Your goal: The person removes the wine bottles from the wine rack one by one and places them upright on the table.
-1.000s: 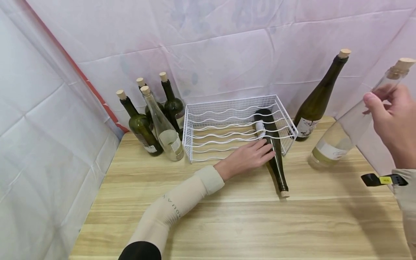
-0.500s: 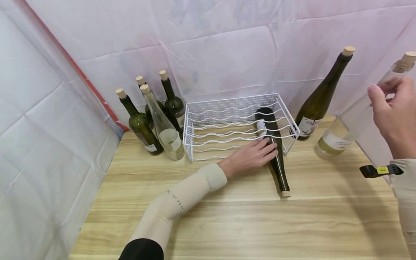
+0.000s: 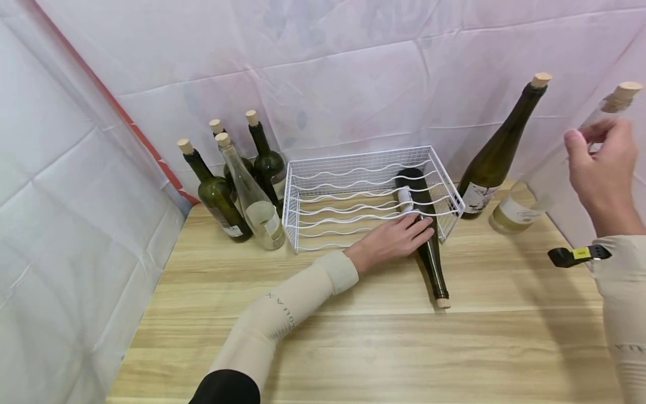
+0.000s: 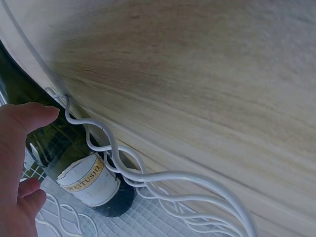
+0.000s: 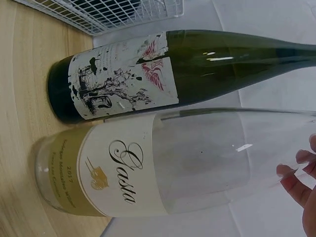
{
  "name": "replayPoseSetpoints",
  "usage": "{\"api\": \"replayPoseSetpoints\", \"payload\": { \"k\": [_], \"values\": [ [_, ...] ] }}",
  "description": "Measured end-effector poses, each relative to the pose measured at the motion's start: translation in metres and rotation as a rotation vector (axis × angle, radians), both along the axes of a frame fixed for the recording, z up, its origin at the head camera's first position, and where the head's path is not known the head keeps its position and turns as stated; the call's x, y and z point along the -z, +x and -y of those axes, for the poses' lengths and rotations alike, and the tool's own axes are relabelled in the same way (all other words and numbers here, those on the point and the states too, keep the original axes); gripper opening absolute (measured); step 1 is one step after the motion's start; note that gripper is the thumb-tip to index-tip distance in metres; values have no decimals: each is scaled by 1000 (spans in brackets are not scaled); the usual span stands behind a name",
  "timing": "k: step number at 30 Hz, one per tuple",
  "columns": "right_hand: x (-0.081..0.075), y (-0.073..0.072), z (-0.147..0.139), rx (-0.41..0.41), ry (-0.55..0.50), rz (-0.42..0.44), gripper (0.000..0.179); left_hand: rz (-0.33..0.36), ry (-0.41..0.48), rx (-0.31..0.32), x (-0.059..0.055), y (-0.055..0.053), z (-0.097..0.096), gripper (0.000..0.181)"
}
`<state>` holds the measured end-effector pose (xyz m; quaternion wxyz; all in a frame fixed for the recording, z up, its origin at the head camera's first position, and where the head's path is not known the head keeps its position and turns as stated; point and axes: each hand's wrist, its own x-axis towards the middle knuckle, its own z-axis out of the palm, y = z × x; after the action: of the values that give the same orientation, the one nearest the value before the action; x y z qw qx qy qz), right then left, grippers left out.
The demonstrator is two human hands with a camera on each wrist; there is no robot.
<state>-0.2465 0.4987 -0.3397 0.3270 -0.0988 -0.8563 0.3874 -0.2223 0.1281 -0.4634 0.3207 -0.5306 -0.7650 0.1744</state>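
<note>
My left hand (image 3: 396, 241) lies across a dark green wine bottle (image 3: 430, 264), which rests on its side with its base in a white wire rack (image 3: 373, 217) and its corked neck toward me. In the left wrist view, thumb and fingers span this bottle above its white label (image 4: 90, 180). At the right, my right hand (image 3: 603, 168) holds a clear glass wine bottle (image 3: 520, 207) by its upper part. That bottle stands on the table, and its "Gasta" label (image 5: 121, 170) faces the right wrist camera.
A tall green bottle (image 3: 497, 151) stands between the rack and the clear bottle. Left of the rack stand several corked bottles, among them a clear one (image 3: 259, 207) and a green one (image 3: 219, 199). White sheeting (image 3: 343, 84) hangs behind and beside the wooden table (image 3: 353, 348).
My right hand has moved the clear bottle back, closer to the tall green bottle. My left hand stays on the lying bottle, shifting only slightly to the right.
</note>
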Motion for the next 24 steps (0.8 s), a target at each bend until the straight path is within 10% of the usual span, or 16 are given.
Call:
{"api": "replayPoseSetpoints", "payload": {
  "k": [24],
  "values": [
    [0,-21,-4,52,-22,10,16,-62,1,-12,-1,-11,-11,58]
  ]
}}
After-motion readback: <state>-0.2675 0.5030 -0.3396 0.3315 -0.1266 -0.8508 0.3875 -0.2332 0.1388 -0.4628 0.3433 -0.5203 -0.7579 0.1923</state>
